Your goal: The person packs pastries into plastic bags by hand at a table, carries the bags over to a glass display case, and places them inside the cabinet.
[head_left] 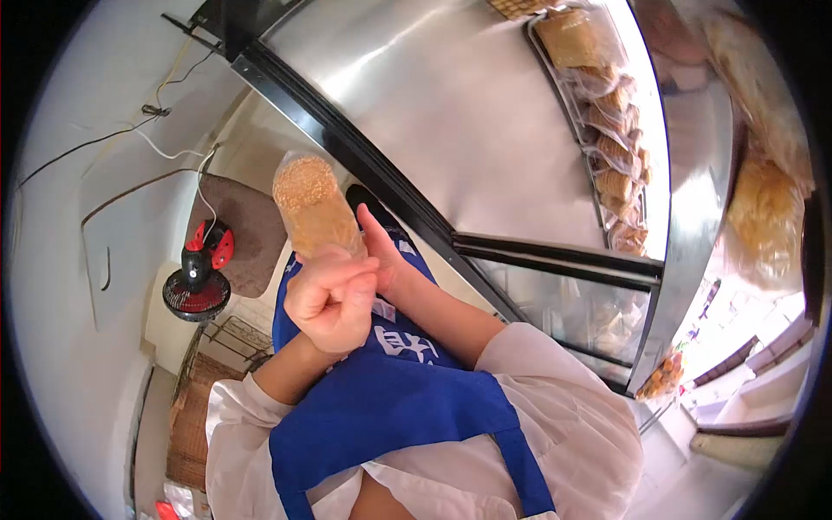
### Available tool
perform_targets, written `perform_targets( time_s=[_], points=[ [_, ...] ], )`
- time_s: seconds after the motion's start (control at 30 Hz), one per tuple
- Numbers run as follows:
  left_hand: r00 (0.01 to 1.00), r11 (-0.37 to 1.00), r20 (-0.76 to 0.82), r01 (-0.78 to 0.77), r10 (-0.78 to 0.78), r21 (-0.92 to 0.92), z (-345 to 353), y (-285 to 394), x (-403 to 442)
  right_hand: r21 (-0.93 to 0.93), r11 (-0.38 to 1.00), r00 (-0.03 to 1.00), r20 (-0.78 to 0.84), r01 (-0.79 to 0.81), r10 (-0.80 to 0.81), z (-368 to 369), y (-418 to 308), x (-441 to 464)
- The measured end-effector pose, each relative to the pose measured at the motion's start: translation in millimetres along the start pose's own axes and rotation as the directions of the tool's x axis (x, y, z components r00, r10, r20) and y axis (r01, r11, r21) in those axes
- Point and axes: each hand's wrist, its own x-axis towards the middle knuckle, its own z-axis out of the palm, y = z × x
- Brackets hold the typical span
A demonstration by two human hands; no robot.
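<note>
A clear plastic bag of round sesame-coated biscuits (314, 204) is held upright in front of my apron, its sesame face turned up. My left hand (334, 299) is closed at the lower end of the bag, fingers curled in. The exact grip on the plastic is hidden. Behind it, my right hand (388, 260) supports the same bag along its right side, one digit stretched up beside it. Its other fingers are mostly hidden behind the bag and my left hand.
To the right, a metal display case (451, 113) with a black-framed edge holds a tray with several bagged biscuits (614, 156). A small fan (197, 295) stands at left beside a brown seat (251, 234). Cables (156, 111) hang on the wall. More bagged goods (767, 217) sit far right.
</note>
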Motion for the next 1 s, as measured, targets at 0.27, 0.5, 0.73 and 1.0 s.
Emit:
perform_targets(
  time_s=[0.27,0.5,0.73,1.0],
  points=[
    [0.922,0.991,0.365,-0.131,0.132,-0.028,11,-3,27,-0.179,0.860,0.872,0.217,0.477,-0.439,27,-79,-40],
    [0.840,0.914,0.468,-0.378,0.274,0.145,7,-11,31,-0.742,0.545,0.745,-0.093,0.391,-0.661,81,-212,-122],
    [0.857,0.839,0.509,-0.215,-0.083,0.499,-70,-56,-16,-0.567,-0.143,0.172,0.003,-0.811,-0.985,66,-368,-184],
    [0.833,0.726,0.389,0.022,-0.393,0.687,-85,-86,-37,-0.419,-0.216,0.086,0.309,-0.882,-0.947,52,-433,-227]
  ],
)
